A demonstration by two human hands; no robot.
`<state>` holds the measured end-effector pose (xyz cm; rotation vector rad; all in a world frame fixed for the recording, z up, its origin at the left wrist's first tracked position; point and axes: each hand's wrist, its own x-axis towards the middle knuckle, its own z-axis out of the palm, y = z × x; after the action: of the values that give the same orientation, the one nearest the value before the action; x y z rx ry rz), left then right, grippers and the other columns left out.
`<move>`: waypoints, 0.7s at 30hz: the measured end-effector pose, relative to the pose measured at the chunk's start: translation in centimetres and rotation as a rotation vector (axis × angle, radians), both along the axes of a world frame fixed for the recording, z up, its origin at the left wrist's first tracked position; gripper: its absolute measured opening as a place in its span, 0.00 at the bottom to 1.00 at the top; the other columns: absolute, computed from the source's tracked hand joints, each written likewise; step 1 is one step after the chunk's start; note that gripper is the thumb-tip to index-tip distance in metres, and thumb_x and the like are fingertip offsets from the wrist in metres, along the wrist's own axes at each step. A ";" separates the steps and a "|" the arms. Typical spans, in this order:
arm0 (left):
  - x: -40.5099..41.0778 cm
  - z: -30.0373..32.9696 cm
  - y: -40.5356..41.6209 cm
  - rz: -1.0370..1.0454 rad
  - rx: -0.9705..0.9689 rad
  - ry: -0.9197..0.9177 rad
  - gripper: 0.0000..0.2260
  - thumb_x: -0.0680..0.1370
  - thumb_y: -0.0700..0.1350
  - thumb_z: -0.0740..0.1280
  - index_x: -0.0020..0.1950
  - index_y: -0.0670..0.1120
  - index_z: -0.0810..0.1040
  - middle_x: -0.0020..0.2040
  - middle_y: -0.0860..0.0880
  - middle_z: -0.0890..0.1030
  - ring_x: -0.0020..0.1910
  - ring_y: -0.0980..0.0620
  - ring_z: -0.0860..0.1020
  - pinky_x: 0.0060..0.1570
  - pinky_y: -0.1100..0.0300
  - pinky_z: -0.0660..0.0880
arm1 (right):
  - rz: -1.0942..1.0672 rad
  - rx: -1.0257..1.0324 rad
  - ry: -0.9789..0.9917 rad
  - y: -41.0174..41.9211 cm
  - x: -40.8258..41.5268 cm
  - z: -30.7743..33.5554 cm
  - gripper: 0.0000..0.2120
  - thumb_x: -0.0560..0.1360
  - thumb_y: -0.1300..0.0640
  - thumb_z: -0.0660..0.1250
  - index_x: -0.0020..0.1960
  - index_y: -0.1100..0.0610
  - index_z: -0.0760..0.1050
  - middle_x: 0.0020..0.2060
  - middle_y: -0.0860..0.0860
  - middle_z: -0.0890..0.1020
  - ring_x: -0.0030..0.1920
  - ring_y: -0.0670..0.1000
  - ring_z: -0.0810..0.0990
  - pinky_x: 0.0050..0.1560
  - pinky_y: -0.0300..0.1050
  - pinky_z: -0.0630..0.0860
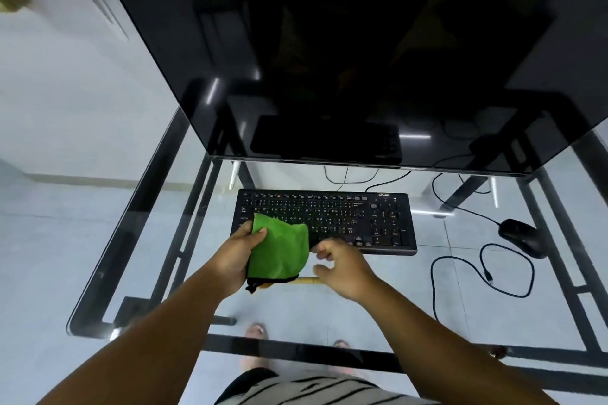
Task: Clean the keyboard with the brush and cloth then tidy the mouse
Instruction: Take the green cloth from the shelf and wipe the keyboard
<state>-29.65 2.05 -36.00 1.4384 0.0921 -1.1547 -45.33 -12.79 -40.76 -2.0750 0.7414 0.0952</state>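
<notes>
Keyboard (324, 222) long axis 9-to-3, at 12 o'clock from both hands; left hand (241, 250) grips cloth (279, 250) over its left end, nearer; right hand (342, 265) loosely curled, holding nothing.

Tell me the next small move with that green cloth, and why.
Probably lower the green cloth onto the keyboard and begin wiping its left keys. The left hand grips the cloth right over that end of the keyboard, and the right hand hovers beside it with curled fingers, seemingly holding nothing. A wooden stick, perhaps the brush handle, lies on the glass below.
</notes>
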 end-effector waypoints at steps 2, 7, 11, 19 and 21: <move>-0.2 -0.2 1.1 0.052 0.029 0.029 0.12 0.81 0.43 0.62 0.64 0.45 0.75 0.60 0.42 0.80 0.57 0.40 0.79 0.51 0.44 0.78 | 0.161 -0.150 0.054 1.3 0.5 0.0 0.17 0.72 0.51 0.71 0.59 0.53 0.77 0.53 0.48 0.78 0.54 0.49 0.75 0.52 0.42 0.72; 0.2 -0.1 3.7 0.070 0.005 0.074 0.12 0.82 0.44 0.61 0.64 0.47 0.74 0.59 0.43 0.81 0.57 0.42 0.80 0.51 0.45 0.78 | 0.280 -0.328 0.133 3.8 1.1 -0.7 0.13 0.73 0.51 0.68 0.57 0.50 0.78 0.54 0.48 0.77 0.58 0.51 0.75 0.54 0.46 0.75; 0.8 -0.7 5.4 -0.028 -0.008 0.079 0.14 0.79 0.42 0.65 0.64 0.49 0.72 0.60 0.42 0.80 0.57 0.39 0.80 0.53 0.38 0.77 | 0.083 -0.277 0.180 4.5 -0.4 -0.9 0.07 0.72 0.54 0.66 0.49 0.49 0.78 0.48 0.47 0.79 0.49 0.51 0.78 0.46 0.45 0.77; -1.2 -3.4 5.8 -0.142 -0.119 0.146 0.20 0.77 0.31 0.64 0.63 0.50 0.69 0.58 0.42 0.80 0.53 0.40 0.81 0.48 0.37 0.77 | -0.416 0.061 0.144 5.9 -2.4 -1.1 0.08 0.69 0.54 0.73 0.40 0.51 0.74 0.34 0.47 0.81 0.37 0.48 0.82 0.43 0.45 0.80; -1.6 -4.2 5.8 -0.195 -0.093 0.139 0.21 0.77 0.31 0.64 0.64 0.50 0.68 0.57 0.43 0.81 0.54 0.39 0.81 0.53 0.32 0.72 | -0.421 0.081 0.161 6.3 -2.3 -1.3 0.08 0.68 0.53 0.74 0.40 0.51 0.74 0.34 0.48 0.82 0.36 0.49 0.83 0.44 0.46 0.80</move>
<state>-31.27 7.89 -40.23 1.3058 -0.0058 -1.4007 -47.66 -6.50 -42.10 -1.8085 1.2369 0.0558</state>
